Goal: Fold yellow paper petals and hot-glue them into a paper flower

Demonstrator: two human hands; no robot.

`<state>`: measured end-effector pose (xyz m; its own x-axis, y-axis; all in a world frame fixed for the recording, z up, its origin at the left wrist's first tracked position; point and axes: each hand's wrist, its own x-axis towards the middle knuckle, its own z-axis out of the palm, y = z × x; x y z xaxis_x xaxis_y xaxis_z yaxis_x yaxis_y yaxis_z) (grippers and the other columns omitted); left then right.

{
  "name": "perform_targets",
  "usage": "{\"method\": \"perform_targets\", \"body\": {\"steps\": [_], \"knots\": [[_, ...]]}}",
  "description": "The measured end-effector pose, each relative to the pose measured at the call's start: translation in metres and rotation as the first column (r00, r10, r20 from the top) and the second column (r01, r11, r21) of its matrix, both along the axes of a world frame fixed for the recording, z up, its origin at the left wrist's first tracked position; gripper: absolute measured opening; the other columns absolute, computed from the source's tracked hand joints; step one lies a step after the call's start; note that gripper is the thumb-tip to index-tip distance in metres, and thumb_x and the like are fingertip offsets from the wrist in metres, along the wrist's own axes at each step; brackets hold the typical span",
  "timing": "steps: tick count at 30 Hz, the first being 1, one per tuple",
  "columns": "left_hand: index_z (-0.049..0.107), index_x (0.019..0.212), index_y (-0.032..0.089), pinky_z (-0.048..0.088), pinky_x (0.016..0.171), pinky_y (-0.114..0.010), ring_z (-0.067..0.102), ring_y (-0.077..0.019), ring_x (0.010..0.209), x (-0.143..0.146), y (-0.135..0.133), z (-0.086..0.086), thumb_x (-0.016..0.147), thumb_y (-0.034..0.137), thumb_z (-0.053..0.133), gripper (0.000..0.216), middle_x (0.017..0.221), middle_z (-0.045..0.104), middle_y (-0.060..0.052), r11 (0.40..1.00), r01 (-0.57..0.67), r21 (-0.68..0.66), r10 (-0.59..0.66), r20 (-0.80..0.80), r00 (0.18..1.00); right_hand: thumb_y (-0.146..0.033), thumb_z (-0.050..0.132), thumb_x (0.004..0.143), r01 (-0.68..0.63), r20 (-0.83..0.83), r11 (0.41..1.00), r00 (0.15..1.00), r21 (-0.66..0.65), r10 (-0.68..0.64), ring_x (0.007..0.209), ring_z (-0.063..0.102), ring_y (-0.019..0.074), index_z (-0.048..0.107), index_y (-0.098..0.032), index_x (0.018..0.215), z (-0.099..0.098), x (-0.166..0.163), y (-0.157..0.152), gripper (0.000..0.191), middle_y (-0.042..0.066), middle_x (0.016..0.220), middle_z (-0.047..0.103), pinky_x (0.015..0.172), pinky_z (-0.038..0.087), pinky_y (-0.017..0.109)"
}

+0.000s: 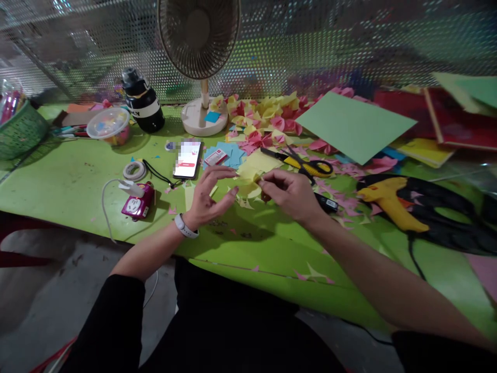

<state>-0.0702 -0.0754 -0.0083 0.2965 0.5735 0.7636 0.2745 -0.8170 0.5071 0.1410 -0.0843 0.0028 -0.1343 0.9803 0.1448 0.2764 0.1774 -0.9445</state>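
Note:
My left hand (207, 196) hovers over the green table (70, 181) with fingers curled loosely, its fingertips near a small yellow paper piece (248, 182). My right hand (289, 192) pinches that yellow paper at its edge, fingers closed on it. More yellow paper squares (258, 165) lie just behind the hands. Yellow-handled scissors (306, 165) rest beyond my right hand. A phone (188, 159) lies screen up behind my left hand.
A fan (200, 57) stands at the back. Folded pink and yellow paper shapes (267, 122) are heaped beside it. A yellow glue gun (392, 204) lies at right, a green sheet (353, 124) behind it. A tape roll (134, 170), pink power strip (137, 203), black bottle (143, 101) and plastic bowl (109, 125) sit at left.

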Motion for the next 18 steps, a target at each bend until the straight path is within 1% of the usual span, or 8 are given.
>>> {"method": "perform_targets", "body": {"steps": [2, 4, 6, 8, 12, 15, 18], "knots": [[0.059, 0.106, 0.018, 0.054, 0.091, -0.039, 0.062, -0.0193, 0.106, 0.002, -0.001, -0.001, 0.087, 0.022, 0.066, 0.021, 0.107, 0.063, -0.009, 0.999, -0.050, 0.011, 0.050, 0.000, 0.999, -0.036, 0.063, 0.084, 0.054, 0.147, 0.976, 0.985, 0.211, -0.086, 0.053, 0.059, 0.0140, 0.066, -0.020, 0.075, 0.000, -0.002, -0.005, 0.018, 0.001, 0.064, 0.067, 0.051, 0.046, 0.027], [0.058, 0.103, 0.019, 0.055, 0.088, -0.039, 0.062, -0.0189, 0.103, 0.003, -0.003, -0.002, 0.088, 0.022, 0.064, 0.017, 0.106, 0.063, -0.008, 0.997, -0.077, 0.007, 0.078, -0.024, 0.997, -0.034, 0.058, 0.088, 0.021, 0.282, 0.919, 0.949, 0.394, -0.143, 0.061, 0.063, 0.0171, 0.069, -0.021, 0.081, -0.001, -0.003, -0.008, 0.018, 0.004, 0.073, 0.072, 0.058, 0.048, 0.030], [0.056, 0.104, 0.019, 0.055, 0.088, -0.040, 0.062, -0.0189, 0.103, 0.003, -0.003, -0.003, 0.090, 0.020, 0.059, 0.014, 0.105, 0.063, -0.008, 0.995, -0.102, 0.002, 0.102, -0.041, 0.994, -0.033, 0.054, 0.091, -0.033, 0.377, 0.865, 0.908, 0.500, -0.184, 0.065, 0.066, 0.0194, 0.070, -0.021, 0.085, -0.003, -0.003, -0.009, 0.021, 0.006, 0.078, 0.074, 0.060, 0.049, 0.033], [0.056, 0.106, 0.020, 0.054, 0.091, -0.042, 0.062, -0.0194, 0.105, 0.001, -0.001, -0.003, 0.090, 0.017, 0.055, 0.016, 0.108, 0.063, -0.008, 0.994, -0.108, 0.012, 0.109, -0.062, 0.992, -0.032, 0.051, 0.092, -0.070, 0.433, 0.844, 0.879, 0.532, -0.200, 0.066, 0.067, 0.0202, 0.071, -0.022, 0.087, -0.003, -0.002, -0.009, 0.023, 0.007, 0.080, 0.075, 0.059, 0.049, 0.033], [0.059, 0.109, 0.022, 0.054, 0.095, -0.042, 0.060, -0.0205, 0.111, -0.005, 0.005, -0.007, 0.088, 0.016, 0.055, 0.022, 0.117, 0.060, -0.009, 0.995, -0.055, 0.079, 0.065, -0.120, 0.991, -0.032, 0.052, 0.091, -0.101, 0.482, 0.843, 0.853, 0.528, -0.199, 0.071, 0.068, 0.0213, 0.072, -0.024, 0.089, -0.001, 0.001, -0.007, 0.022, 0.006, 0.084, 0.076, 0.063, 0.051, 0.035], [0.061, 0.111, 0.023, 0.055, 0.095, -0.040, 0.060, -0.0197, 0.113, -0.006, 0.011, -0.011, 0.088, 0.015, 0.059, 0.024, 0.120, 0.060, -0.009, 0.993, -0.007, 0.118, 0.022, -0.120, 0.993, -0.031, 0.054, 0.088, -0.092, 0.459, 0.861, 0.871, 0.500, -0.174, 0.073, 0.069, 0.0221, 0.073, -0.026, 0.091, 0.003, 0.002, -0.008, 0.020, 0.005, 0.085, 0.077, 0.066, 0.053, 0.036], [0.063, 0.109, 0.022, 0.056, 0.094, -0.037, 0.062, -0.0179, 0.112, -0.005, 0.013, -0.012, 0.087, 0.016, 0.065, 0.023, 0.119, 0.062, -0.009, 0.992, 0.046, 0.121, -0.032, -0.111, 0.993, -0.028, 0.056, 0.085, -0.074, 0.380, 0.895, 0.918, 0.440, -0.112, 0.073, 0.069, 0.0219, 0.073, -0.026, 0.090, 0.006, 0.002, -0.007, 0.019, 0.004, 0.085, 0.076, 0.068, 0.055, 0.037]]}}
